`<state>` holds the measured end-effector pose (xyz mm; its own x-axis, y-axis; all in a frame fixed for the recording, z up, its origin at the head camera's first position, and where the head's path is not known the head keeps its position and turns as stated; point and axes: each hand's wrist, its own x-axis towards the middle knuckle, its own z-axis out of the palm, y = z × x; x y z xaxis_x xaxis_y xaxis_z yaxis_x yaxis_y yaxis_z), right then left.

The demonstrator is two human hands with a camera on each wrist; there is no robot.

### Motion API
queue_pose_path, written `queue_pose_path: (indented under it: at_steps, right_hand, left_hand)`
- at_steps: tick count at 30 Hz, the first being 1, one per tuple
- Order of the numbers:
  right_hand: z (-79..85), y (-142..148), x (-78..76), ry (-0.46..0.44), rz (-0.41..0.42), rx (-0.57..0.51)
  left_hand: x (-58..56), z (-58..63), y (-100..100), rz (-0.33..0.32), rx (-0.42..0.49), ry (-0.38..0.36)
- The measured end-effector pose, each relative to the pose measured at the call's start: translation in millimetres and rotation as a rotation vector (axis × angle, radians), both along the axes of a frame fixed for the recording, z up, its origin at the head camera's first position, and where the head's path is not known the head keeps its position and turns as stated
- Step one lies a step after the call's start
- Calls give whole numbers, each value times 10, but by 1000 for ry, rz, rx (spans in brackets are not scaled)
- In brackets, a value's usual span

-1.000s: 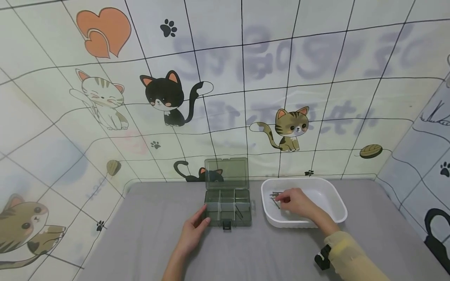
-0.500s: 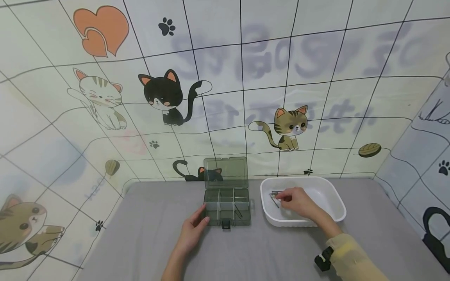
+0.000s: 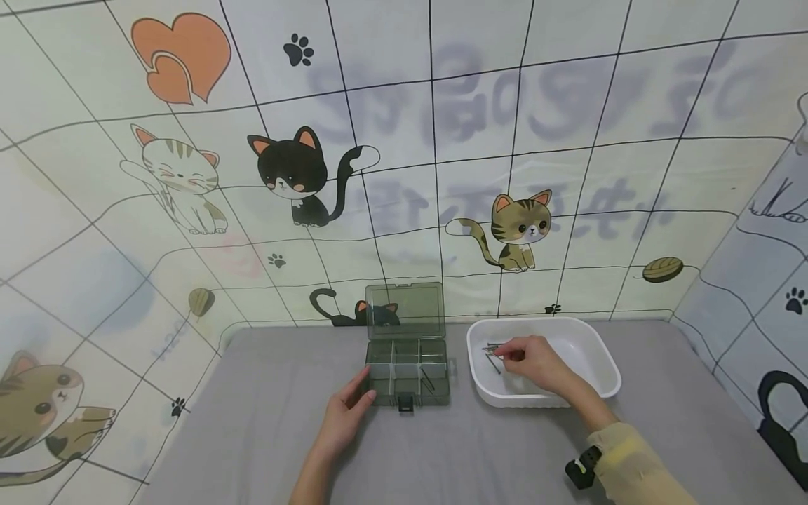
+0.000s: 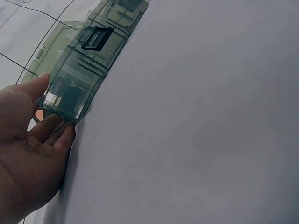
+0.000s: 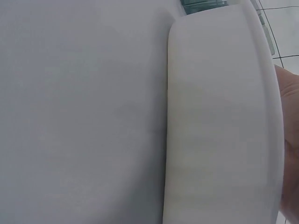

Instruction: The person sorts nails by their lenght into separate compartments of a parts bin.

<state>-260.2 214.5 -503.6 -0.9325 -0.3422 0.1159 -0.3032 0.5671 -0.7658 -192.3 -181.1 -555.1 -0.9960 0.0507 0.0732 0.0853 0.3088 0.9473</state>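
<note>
In the head view my left hand (image 3: pixel 344 417) holds the left end of a green see-through compartment box (image 3: pixel 404 403), its lid standing raised. The left wrist view shows the thumb at the upper edge of the box (image 4: pixel 77 88) and bent fingers at its end. Two thin dark nails (image 3: pixel 428 379) lie in the front right compartment. My right hand (image 3: pixel 536 361) reaches into a white tray (image 3: pixel 606 372), thumb and forefinger pinching at a small group of thin metal nails (image 3: pixel 493 362). The tray wall (image 5: pixel 219 121) hides its fingertips in the right wrist view.
A grey cloth (image 3: pixel 252 421) covers the table under box and tray. Behind it stands a wall sheet (image 3: pixel 404 231) printed with cats and grid lines. A black curved object (image 3: pixel 783 421) is at the right edge. The box's raised lid (image 3: pixel 405 311) stands close to the wall.
The view has shifted very slightly. Both hands keep nearly the same place, the left at the box and the right among the nails in the tray.
</note>
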Motion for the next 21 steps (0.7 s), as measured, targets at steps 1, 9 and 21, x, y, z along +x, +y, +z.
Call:
queue_pose_path:
  at_steps: [1, 9, 21]
  right_hand:
    - [3, -3, 3, 3, -1, -3]
    - [77, -47, 32, 36, 5, -40]
    - [179, -235, 81, 71, 64, -97]
  left_hand:
    - [-1, -4, -1, 0, 0, 0]
    - [-5, -9, 3, 7, 4, -6]
    - [0, 10, 6, 9, 4, -11]
